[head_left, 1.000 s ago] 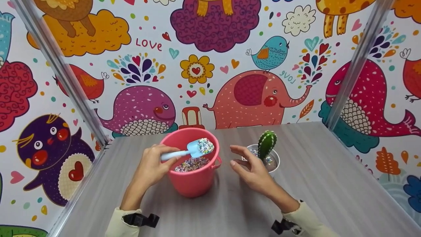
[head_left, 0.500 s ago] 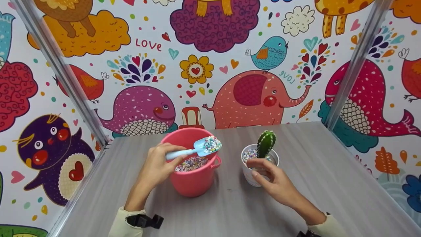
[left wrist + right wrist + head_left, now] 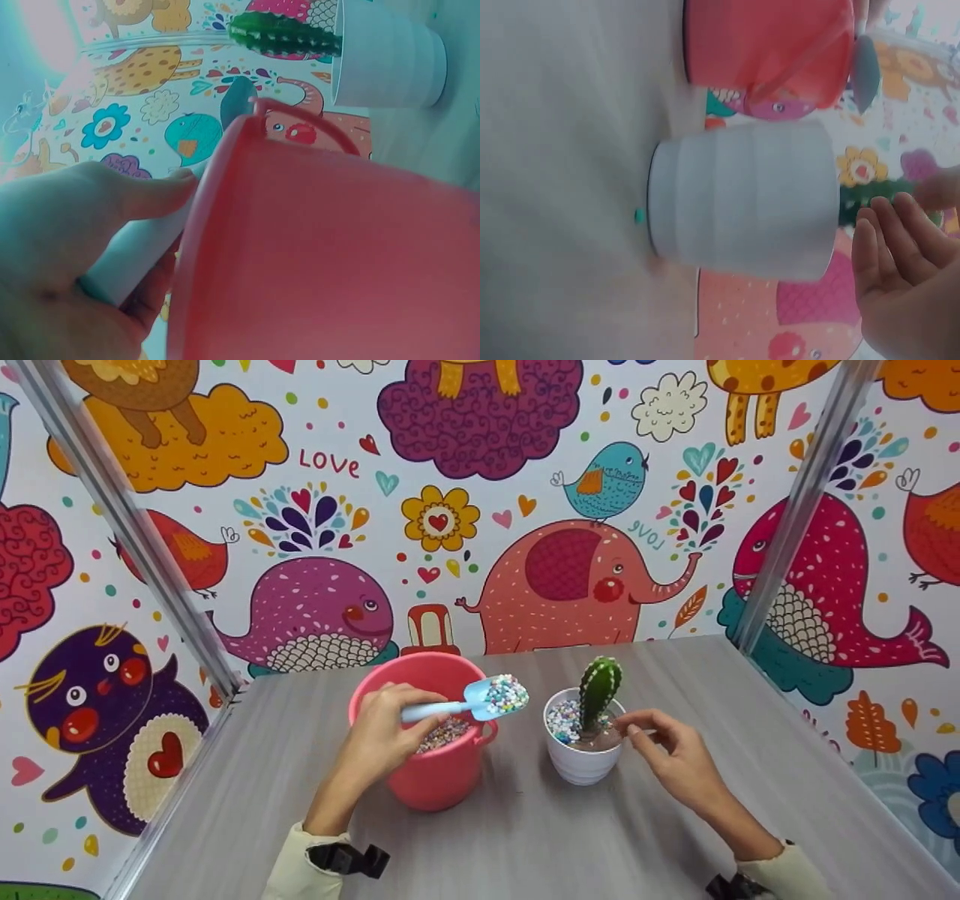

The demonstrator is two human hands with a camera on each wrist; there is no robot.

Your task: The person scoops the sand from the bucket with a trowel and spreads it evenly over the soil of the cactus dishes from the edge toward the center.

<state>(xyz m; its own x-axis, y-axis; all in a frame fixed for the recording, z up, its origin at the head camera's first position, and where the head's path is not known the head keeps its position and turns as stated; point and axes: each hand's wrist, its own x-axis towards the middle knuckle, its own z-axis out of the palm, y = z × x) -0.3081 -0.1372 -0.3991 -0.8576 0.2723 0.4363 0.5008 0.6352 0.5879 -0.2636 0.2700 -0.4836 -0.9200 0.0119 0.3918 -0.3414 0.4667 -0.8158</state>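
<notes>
My left hand [image 3: 382, 735] grips the handle of a light-blue toy shovel [image 3: 477, 701], its blade heaped with small multicoloured pebbles [image 3: 507, 694]. The blade sticks out past the right rim of a pink bucket [image 3: 435, 780], which has more pebbles inside, partly hidden by the hand. Right of the bucket stands a white ribbed pot [image 3: 583, 765] holding a green cactus [image 3: 600, 690]. Pebbles cover the left part of its surface; brownish soil shows at the front right. My right hand [image 3: 679, 761] is at the pot's right rim, its fingers loosely bent with nothing held.
The grey wood-grain table [image 3: 517, 847] carries bucket and pot. A tiny green bead [image 3: 639, 216] lies by the pot's base in the right wrist view. Behind rises a wall [image 3: 465, 457] printed with cartoon animals, with metal posts [image 3: 142, 532] at its corners.
My left hand has carried the loaded shovel rightward, from over the bucket to beyond its rim. My right hand has passed from the pot's left, across its front, to its right side.
</notes>
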